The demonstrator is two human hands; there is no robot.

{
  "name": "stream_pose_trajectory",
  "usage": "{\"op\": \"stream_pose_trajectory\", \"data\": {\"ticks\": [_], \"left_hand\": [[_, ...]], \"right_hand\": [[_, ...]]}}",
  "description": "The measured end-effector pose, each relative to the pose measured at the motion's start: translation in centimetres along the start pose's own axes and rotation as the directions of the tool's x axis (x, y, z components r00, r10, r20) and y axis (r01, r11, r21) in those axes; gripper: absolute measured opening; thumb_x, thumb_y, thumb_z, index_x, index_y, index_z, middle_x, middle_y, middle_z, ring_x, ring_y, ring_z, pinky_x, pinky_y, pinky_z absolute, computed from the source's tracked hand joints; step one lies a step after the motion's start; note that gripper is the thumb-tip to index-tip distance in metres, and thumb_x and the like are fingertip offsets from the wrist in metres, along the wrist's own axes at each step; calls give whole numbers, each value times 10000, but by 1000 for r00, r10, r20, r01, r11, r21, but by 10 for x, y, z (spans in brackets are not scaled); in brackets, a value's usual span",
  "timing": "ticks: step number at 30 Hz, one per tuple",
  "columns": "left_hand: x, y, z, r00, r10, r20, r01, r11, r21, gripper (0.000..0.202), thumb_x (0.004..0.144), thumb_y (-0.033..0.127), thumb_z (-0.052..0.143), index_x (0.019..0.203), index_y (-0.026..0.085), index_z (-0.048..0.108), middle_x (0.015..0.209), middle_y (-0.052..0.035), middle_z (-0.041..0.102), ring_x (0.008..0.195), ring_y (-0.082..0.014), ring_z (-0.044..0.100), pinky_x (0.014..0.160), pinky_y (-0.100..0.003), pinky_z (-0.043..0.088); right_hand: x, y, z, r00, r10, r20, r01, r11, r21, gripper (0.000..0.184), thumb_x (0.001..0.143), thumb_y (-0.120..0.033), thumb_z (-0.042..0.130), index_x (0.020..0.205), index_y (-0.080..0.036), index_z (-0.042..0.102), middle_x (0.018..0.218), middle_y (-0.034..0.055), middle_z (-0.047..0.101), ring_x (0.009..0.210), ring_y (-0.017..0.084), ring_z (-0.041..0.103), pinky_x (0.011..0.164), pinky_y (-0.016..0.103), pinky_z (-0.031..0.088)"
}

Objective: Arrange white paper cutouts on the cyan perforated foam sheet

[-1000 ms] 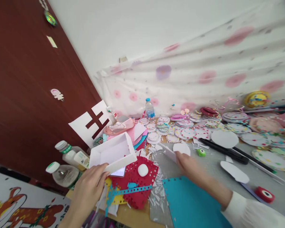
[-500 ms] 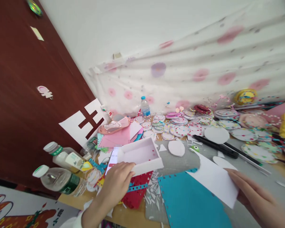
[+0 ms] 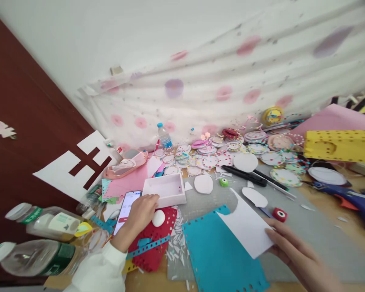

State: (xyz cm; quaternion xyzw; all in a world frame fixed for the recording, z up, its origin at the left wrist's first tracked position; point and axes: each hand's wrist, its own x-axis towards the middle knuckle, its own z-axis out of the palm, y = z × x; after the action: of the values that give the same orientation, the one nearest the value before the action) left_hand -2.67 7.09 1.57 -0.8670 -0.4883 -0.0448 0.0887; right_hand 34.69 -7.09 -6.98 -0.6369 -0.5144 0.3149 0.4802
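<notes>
Left hand point(image 3: 141, 213) rests on the near edge of the shallow white box point(image 3: 166, 190), fingers curled over its rim; box sits on the table beside a phone point(image 3: 126, 207) and red punched sheet point(image 3: 153, 239). Right hand point(image 3: 295, 253) pinches a white paper sheet point(image 3: 246, 227) by its corner, above the blue sheet point(image 3: 219, 251).

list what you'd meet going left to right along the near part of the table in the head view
water bottle → phone → left hand → red sheet → blue sheet → white paper → right hand → glue gun
</notes>
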Motion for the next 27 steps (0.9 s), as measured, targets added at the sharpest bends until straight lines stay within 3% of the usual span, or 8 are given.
{"op": "stream_pose_trajectory", "data": {"ticks": [4,7,10,14,15,19,23,27], "left_hand": [[-10,10,-7,997,2,-76,-5,999,-38,355,968,185,337,1196,156,608,1156,-76,697,1083,-258,656,940,-416,537],[-31,45,-9,988,-16,-155,1,996,-94,349,983,241,389,1283,163,552,1255,-109,655,1178,-256,616,1004,-421,524],[-59,94,3,978,88,-186,-129,967,-221,344,954,239,490,1289,221,565,1277,-87,664,1174,-233,631,970,-371,559],[-87,146,32,932,335,-139,-361,894,-264,399,928,334,546,1300,194,588,1304,-90,667,1161,-244,646,959,-368,567],[-91,152,37,927,350,-137,-374,888,-268,437,935,374,544,1328,187,574,1338,-97,646,1199,-255,626,979,-383,556],[-102,157,43,945,316,-83,-326,904,-277,497,964,378,511,1424,193,490,1463,-82,536,1327,-258,527,1072,-434,483],[-108,151,39,963,269,30,-252,932,-261,534,972,329,483,1485,202,401,1555,-50,405,1415,-265,417,1116,-489,426],[-112,152,44,956,280,91,-249,933,-262,617,976,335,468,1539,172,277,1602,-40,301,1463,-268,330,1144,-507,376]], "right_hand": [[-9,1,10,968,-219,124,228,972,-55,330,954,-386,487,1196,-305,696,1169,69,743,996,285,724,823,375,621],[-15,6,16,809,-456,371,541,824,-167,436,949,-186,464,1317,-365,616,1340,29,654,1243,257,595,1045,445,494],[-13,8,13,675,-508,536,698,675,-239,569,907,-98,453,1417,-346,513,1415,26,593,1307,226,536,1117,485,414],[16,7,2,733,-529,427,677,505,-536,452,935,-163,409,1356,-210,567,1358,102,636,1266,248,573,1099,495,414],[28,7,0,749,-549,370,632,427,-647,407,951,-205,400,1301,-182,606,1319,125,661,1219,270,608,1048,490,456],[75,15,1,794,-535,287,531,383,-756,397,933,-231,421,1194,-24,637,1210,309,665,1086,421,660,929,628,464],[98,18,-2,746,-577,333,591,342,-731,317,902,-108,404,984,-79,709,935,222,766,823,343,739,870,568,505],[71,8,-4,660,-671,338,674,331,-660,348,964,-138,415,1238,-110,628,1135,173,742,1018,299,708,983,535,459]]}}
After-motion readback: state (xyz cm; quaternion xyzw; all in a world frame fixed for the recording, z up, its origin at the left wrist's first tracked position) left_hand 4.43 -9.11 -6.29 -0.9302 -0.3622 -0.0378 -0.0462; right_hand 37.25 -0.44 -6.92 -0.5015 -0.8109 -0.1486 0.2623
